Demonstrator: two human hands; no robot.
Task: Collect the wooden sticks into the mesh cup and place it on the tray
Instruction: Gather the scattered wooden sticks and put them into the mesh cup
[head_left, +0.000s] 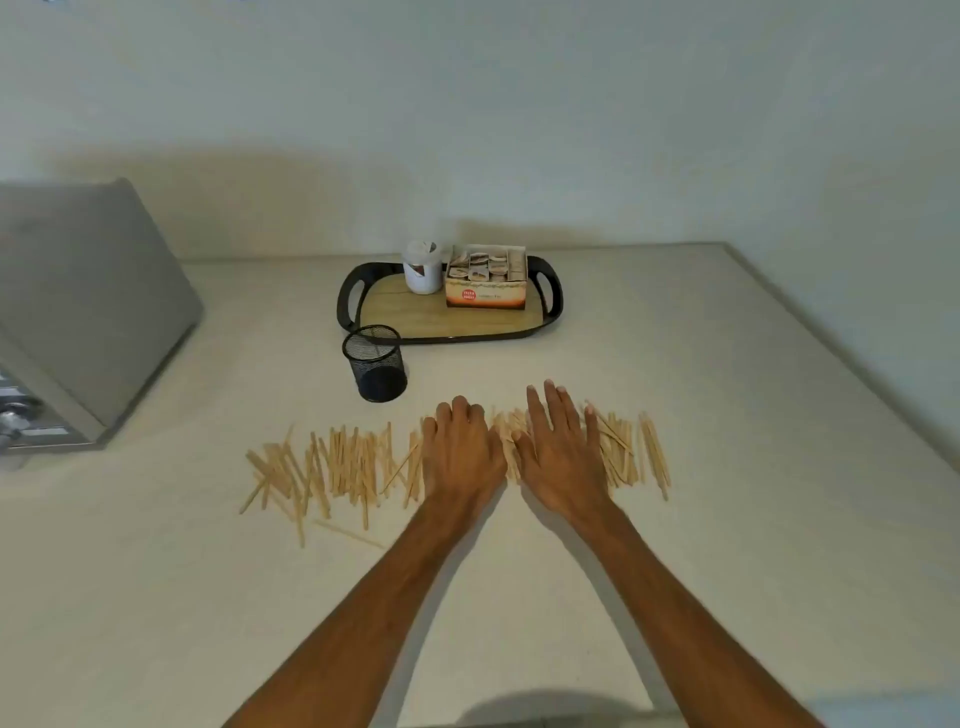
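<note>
Several pale wooden sticks (343, 462) lie spread in a wide band across the middle of the table. My left hand (460, 452) rests palm down on the band's centre with its fingers curled. My right hand (561, 452) lies flat beside it on the sticks, fingers stretched and apart. Sticks under both hands are hidden. The black mesh cup (375, 362) stands upright and looks empty, behind the sticks and to the left of my hands. Just behind the cup sits the black tray (447, 338) with a wood-look base.
On the tray stand a white jar (422, 267) and an open carton of small packets (487, 283). A grey metal appliance (78, 312) fills the left edge of the table. The table's right edge (852, 364) runs diagonally, and a wall stands behind.
</note>
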